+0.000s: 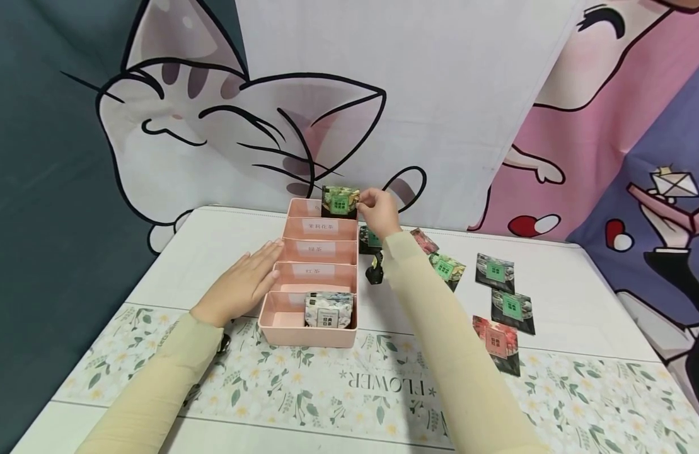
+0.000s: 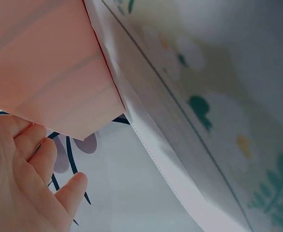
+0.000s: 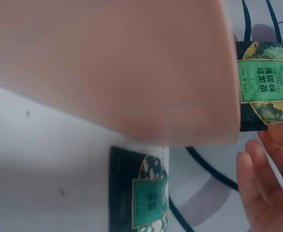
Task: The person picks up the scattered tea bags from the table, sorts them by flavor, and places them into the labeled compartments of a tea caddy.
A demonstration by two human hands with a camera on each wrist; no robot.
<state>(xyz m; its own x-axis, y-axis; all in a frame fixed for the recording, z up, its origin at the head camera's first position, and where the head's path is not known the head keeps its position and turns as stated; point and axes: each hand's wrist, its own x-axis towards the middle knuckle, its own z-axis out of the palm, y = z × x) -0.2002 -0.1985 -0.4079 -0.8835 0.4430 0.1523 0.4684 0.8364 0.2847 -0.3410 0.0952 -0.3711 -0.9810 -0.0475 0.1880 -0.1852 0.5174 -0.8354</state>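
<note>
A pink compartment box [image 1: 306, 338] with white labels on its dividers stands on the table. My right hand [image 1: 380, 211] pinches the edge of a green-and-yellow tea sachet [image 1: 339, 200] at the rearmost compartment; in the right wrist view the sachet's lower part [image 3: 252, 118] is hidden behind the box wall. My left hand [image 1: 241, 284] lies along the box's left side with its fingers extended. The left wrist view shows its fingertips [image 2: 32, 130] at the box edge. White-grey tea sachets [image 1: 329, 309] stand in the front compartment.
Right of the box lie a dark green sachet [image 1: 369, 241], a small black object [image 1: 374, 271], a red sachet [image 1: 424, 241] and a yellow-green one [image 1: 447, 270]. Farther right are two dark sachets [image 1: 495, 272] and a red-and-black one [image 1: 496, 343]. A cartoon backdrop [image 1: 451, 126] hangs behind the table.
</note>
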